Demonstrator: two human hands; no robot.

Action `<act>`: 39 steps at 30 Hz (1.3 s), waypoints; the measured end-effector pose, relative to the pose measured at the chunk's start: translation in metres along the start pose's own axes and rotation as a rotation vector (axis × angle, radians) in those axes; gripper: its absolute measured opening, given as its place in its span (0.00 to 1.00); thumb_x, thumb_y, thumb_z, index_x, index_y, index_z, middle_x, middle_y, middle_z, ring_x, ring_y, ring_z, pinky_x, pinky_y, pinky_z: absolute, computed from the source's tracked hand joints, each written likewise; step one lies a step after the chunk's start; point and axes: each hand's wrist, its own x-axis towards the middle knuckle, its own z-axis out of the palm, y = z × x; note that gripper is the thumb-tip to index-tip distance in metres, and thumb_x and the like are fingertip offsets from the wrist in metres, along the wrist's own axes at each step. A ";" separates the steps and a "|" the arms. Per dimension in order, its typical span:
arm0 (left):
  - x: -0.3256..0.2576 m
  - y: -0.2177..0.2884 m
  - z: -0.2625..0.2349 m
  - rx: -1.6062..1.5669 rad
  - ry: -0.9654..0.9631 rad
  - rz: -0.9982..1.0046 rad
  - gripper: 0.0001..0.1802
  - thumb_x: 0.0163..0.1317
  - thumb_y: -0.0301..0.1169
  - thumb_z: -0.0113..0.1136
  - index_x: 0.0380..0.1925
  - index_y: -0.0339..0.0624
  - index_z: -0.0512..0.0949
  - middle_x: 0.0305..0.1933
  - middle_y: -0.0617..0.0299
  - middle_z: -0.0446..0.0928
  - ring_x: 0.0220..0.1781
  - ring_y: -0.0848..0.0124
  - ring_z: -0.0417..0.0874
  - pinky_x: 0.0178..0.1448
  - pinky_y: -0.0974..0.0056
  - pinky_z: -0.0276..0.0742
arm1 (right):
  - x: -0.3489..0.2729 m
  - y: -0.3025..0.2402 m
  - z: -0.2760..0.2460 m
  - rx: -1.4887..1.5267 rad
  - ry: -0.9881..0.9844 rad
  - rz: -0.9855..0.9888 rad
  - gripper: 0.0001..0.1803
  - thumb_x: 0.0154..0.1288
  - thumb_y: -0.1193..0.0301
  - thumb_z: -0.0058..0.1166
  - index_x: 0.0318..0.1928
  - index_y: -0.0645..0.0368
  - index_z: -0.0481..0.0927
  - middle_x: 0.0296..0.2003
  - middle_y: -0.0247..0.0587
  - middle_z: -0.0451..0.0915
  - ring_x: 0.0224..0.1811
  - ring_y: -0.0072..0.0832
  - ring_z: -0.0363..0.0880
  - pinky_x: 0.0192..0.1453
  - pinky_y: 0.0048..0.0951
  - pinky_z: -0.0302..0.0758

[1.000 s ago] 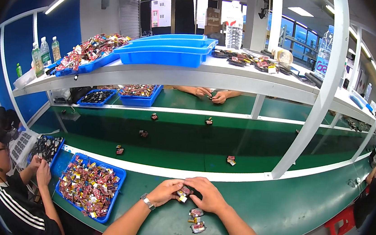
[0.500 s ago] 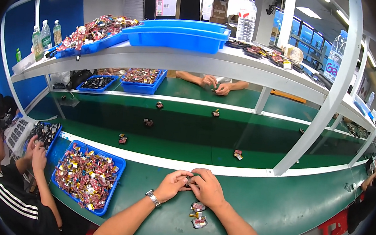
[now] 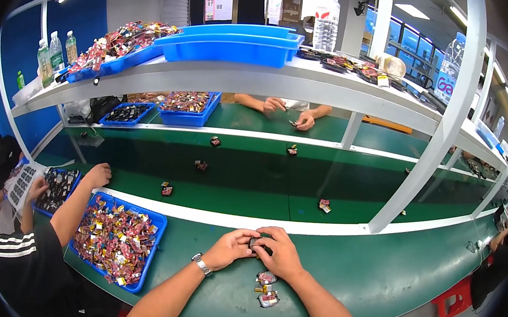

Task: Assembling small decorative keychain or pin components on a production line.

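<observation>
Close together over the green bench, my left hand [image 3: 227, 250] and my right hand [image 3: 280, 254] are both closed on a small black plastic part [image 3: 253, 243]. My fingers cover most of it, so its full shape is hidden. Just below my right hand lies a short row of small electronic assemblies [image 3: 266, 298], with red boards and yellow and silvery bits. To the left stands a blue tray [image 3: 151, 265] heaped with similar small red-and-yellow pieces.
A belt [image 3: 244, 200] with scattered assemblies runs beyond a white rail [image 3: 229, 220]. A slanted white post [image 3: 416, 156] rises at right, supporting a shelf with blue bins [image 3: 228, 49] and bottles. A co-worker [image 3: 26, 240] sits at left; another person's hands [image 3: 289, 112] work across the belt.
My hands stay nearly in place, with more of the black part showing between my fingers. The left co-worker's one arm has stretched toward the belt, the other hand toward the black parts.
</observation>
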 end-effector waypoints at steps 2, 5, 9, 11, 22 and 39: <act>0.002 0.000 0.002 0.012 -0.014 0.006 0.23 0.71 0.21 0.51 0.65 0.37 0.66 0.62 0.54 0.74 0.65 0.66 0.76 0.69 0.56 0.75 | -0.001 0.001 -0.002 0.008 0.010 0.033 0.07 0.56 0.75 0.65 0.37 0.57 0.85 0.52 0.38 0.79 0.58 0.40 0.75 0.60 0.38 0.75; 0.001 0.005 0.006 0.002 0.024 -0.030 0.22 0.71 0.18 0.47 0.65 0.35 0.66 0.62 0.54 0.74 0.63 0.67 0.77 0.68 0.58 0.77 | -0.002 0.002 -0.001 0.031 0.001 0.057 0.06 0.57 0.73 0.64 0.37 0.57 0.85 0.53 0.39 0.80 0.58 0.41 0.75 0.60 0.38 0.75; 0.000 0.006 0.006 0.009 0.038 -0.057 0.20 0.73 0.21 0.47 0.63 0.37 0.67 0.62 0.56 0.73 0.63 0.67 0.77 0.67 0.59 0.78 | -0.004 0.006 -0.003 0.106 -0.054 0.050 0.06 0.60 0.70 0.63 0.37 0.57 0.85 0.54 0.39 0.79 0.58 0.41 0.74 0.62 0.38 0.74; 0.000 0.005 0.006 0.017 0.052 -0.050 0.19 0.73 0.22 0.47 0.62 0.39 0.68 0.63 0.57 0.73 0.63 0.67 0.77 0.66 0.59 0.78 | -0.004 0.008 -0.003 0.143 -0.061 0.045 0.07 0.60 0.70 0.63 0.38 0.57 0.85 0.54 0.38 0.79 0.59 0.41 0.74 0.62 0.38 0.74; -0.001 -0.004 -0.002 -0.052 0.041 -0.042 0.16 0.75 0.28 0.48 0.61 0.43 0.70 0.61 0.62 0.73 0.59 0.74 0.77 0.62 0.65 0.77 | -0.007 -0.001 0.009 0.134 0.061 0.095 0.07 0.58 0.73 0.65 0.38 0.57 0.86 0.51 0.38 0.81 0.57 0.39 0.76 0.59 0.37 0.76; 0.001 -0.003 0.003 -0.065 0.062 -0.007 0.16 0.74 0.30 0.54 0.59 0.41 0.71 0.62 0.58 0.73 0.63 0.68 0.76 0.66 0.59 0.76 | -0.007 -0.002 0.012 0.127 0.093 0.086 0.10 0.57 0.74 0.65 0.41 0.55 0.87 0.53 0.39 0.80 0.57 0.39 0.76 0.60 0.38 0.76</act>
